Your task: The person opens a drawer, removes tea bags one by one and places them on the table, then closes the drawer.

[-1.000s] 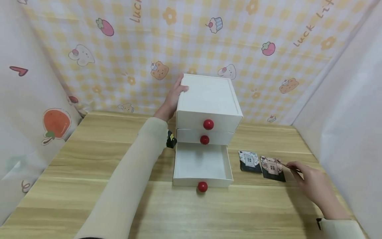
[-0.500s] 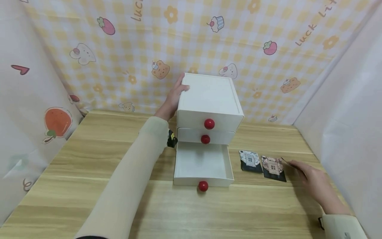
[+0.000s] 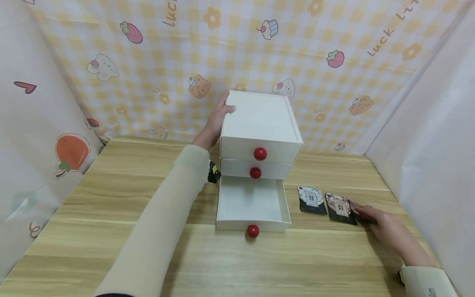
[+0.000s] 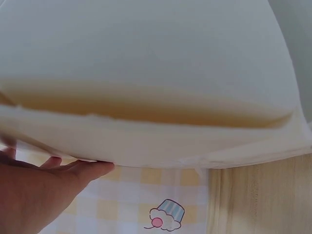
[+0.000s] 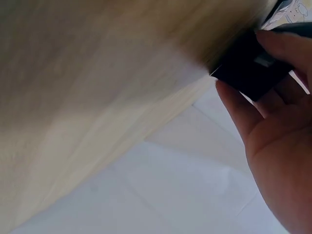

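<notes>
My left hand (image 3: pixel 216 121) rests against the upper left side of a white drawer cabinet (image 3: pixel 261 117), thumb over its top edge. In the left wrist view its fingers (image 4: pixel 92 169) lie extended along the cabinet's edge. The cabinet's bottom drawer (image 3: pixel 248 202) is pulled out and bare inside. On the right, my right hand (image 3: pixel 387 229) pinches a dark packet (image 3: pixel 359 212) at the table, its left edge right at a brown-and-black packet (image 3: pixel 339 208). In the right wrist view the thumb and fingers hold this black packet (image 5: pixel 248 73). A blue-white-and-black packet (image 3: pixel 311 200) lies nearer the drawer.
Red ball knobs mark the top drawer (image 3: pixel 260 154), the middle drawer (image 3: pixel 255 173) and the bottom drawer's front. Both upper drawers are closed. Behind the wooden table (image 3: pixel 297 264) hangs a yellow checked cloth (image 3: pixel 163 53); a white sheet (image 3: pixel 434 144) borders the right side.
The packet in my right hand has come down from a tilted position to beside the brown-and-black packet, which has shifted very slightly. The left hand stays on the cabinet.
</notes>
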A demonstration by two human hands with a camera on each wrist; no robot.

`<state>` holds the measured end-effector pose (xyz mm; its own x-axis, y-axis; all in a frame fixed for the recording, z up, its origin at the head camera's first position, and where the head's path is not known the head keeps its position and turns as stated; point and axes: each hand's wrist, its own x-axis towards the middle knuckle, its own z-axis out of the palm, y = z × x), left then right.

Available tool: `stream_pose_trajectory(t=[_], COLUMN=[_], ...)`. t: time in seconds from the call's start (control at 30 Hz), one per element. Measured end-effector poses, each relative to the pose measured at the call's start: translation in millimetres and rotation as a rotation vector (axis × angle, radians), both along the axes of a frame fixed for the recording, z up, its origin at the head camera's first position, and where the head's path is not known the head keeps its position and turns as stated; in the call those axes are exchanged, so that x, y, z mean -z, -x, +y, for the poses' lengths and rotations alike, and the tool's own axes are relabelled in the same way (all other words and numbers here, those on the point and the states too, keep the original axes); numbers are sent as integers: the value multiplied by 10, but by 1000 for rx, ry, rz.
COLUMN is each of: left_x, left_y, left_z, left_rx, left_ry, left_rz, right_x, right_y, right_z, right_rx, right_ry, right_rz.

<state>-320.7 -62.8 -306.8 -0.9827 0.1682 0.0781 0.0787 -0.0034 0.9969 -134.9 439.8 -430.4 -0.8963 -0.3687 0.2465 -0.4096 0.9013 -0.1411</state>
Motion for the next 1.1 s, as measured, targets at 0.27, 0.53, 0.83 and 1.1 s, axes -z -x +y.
stream_pose_trajectory(t=[0.27,0.53,0.83,1.1], left_x=[-7,-3,-7,-13], left_y=[-10,-8,-11,-14], left_z=[-6,-10,1,-1], left_rx=[3,2,-1,-5], left_ry=[6,3,-1,-11], left_rz=[1,-6,-11,-12], right_x=[-71,-64,-148,-333], right_y=[-23,-46,-108,-182], right_z=[-3,22,-78,-595], right_rx=[30,6,-5,-69], right_ry=[40,42,57,4], right_rz=[-205,-173,-56,161])
